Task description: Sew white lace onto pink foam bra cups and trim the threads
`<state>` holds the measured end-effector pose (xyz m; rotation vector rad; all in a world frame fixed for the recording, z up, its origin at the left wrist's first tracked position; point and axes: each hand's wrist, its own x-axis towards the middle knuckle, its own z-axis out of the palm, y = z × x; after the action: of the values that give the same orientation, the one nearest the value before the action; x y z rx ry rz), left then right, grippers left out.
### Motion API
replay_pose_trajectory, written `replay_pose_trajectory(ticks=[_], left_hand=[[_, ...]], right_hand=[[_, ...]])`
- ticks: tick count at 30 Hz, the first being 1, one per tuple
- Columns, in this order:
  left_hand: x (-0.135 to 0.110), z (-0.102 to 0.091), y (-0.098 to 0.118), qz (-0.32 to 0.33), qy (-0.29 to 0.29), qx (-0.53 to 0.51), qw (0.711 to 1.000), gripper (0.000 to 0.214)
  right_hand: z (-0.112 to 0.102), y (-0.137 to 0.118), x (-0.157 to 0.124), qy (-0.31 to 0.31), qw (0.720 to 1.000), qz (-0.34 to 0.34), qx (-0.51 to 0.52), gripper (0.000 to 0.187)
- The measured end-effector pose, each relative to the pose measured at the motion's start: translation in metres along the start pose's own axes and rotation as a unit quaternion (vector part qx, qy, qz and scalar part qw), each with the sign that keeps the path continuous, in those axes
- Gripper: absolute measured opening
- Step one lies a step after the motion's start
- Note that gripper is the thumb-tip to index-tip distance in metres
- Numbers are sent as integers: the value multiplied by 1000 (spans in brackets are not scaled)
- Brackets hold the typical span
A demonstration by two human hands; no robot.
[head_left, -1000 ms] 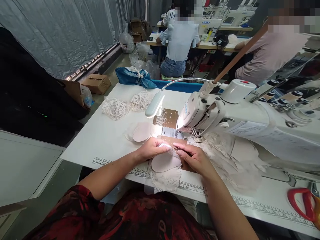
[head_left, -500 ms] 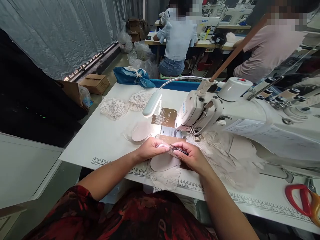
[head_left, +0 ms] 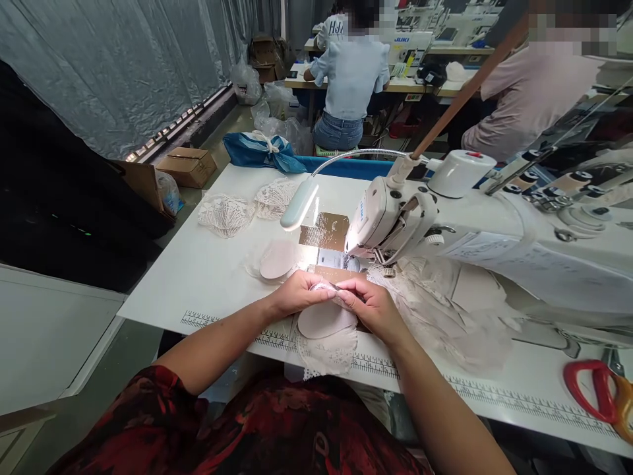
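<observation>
Pinched between the thumb and fingers of my left hand (head_left: 298, 293) is the upper edge of a white lace piece (head_left: 327, 359). My right hand (head_left: 370, 305) is closed right beside it, with thumb and fingertips on the same edge. A pale, rounded pad (head_left: 326, 322) lies over the lace below both hands. Only a sliver of the dark thread snips (head_left: 364, 300) shows under the right fingers; the rest is hidden. Just beyond the hands stands the white sewing machine (head_left: 370, 214), its needle area lit by a small lamp (head_left: 300, 206).
Another rounded pad (head_left: 277, 258) rests left of the machine plate. Two bundles of lace (head_left: 226, 214) lie farther back. A heap of lace and pads (head_left: 455, 316) spreads under the machine arm. Red-handled scissors (head_left: 591, 392) are at the right edge. Two people (head_left: 351, 79) sit ahead.
My right fingers have moved in onto the edge of the lace piece beside my left fingers. The dark snips, plainly visible before, are now mostly covered by the right hand.
</observation>
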<state>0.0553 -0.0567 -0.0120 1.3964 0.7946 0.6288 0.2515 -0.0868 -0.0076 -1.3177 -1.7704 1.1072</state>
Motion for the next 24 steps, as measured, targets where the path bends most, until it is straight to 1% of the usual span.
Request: replay_pose_trajectory(ticks=[2, 3, 5, 7, 9, 10, 11, 13, 14, 15, 17, 19, 21, 22, 24], left_hand=[[-1, -1, 2, 5, -10, 21, 1000, 38], [-3, -2, 4, 9, -15, 49, 999, 38], [-8, -5, 11, 21, -7, 149, 989, 38], [-14, -10, 21, 41, 27, 278, 959, 36], [-18, -19, 31, 61, 82, 370, 924, 30], [-17, -25, 35, 70, 111, 393, 910, 27], [-16, -32, 38, 79, 142, 406, 899, 25], [-8, -48, 40, 81, 194, 429, 879, 27], [-3, -55, 39, 63, 209, 441, 871, 32], [3, -62, 38, 28, 207, 447, 870, 39], [11, -72, 32, -49, 183, 432, 882, 45], [15, -76, 26, -91, 150, 401, 899, 35], [15, -74, 20, -93, 122, 373, 915, 25], [13, -72, 17, -87, 108, 339, 930, 26], [11, -66, 14, -68, 81, 227, 968, 30]], right_hand=[[1, 6, 0, 40, 999, 13, 13, 26], [1, 8, 0, 55, 998, 21, 25, 28], [0, 11, -2, 74, 996, 28, 39, 32], [-1, 10, -4, 92, 996, 13, 7, 34], [1, 7, -6, 105, 991, -22, -74, 35], [4, 5, -6, 95, 987, -50, -116, 35], [8, 2, -7, 70, 982, -85, -154, 34], [17, -2, -7, -13, 964, -160, -213, 30], [22, -3, -7, -60, 951, -190, -235, 29], [24, -5, -7, -103, 939, -211, -252, 30], [23, -8, -7, -165, 921, -214, -280, 27], [13, -10, -10, -187, 915, -171, -313, 22], [-3, -13, -13, -170, 917, -96, -347, 19], [-10, -14, -14, -155, 926, -62, -338, 18], [-21, -16, -14, -114, 959, -19, -260, 16]])
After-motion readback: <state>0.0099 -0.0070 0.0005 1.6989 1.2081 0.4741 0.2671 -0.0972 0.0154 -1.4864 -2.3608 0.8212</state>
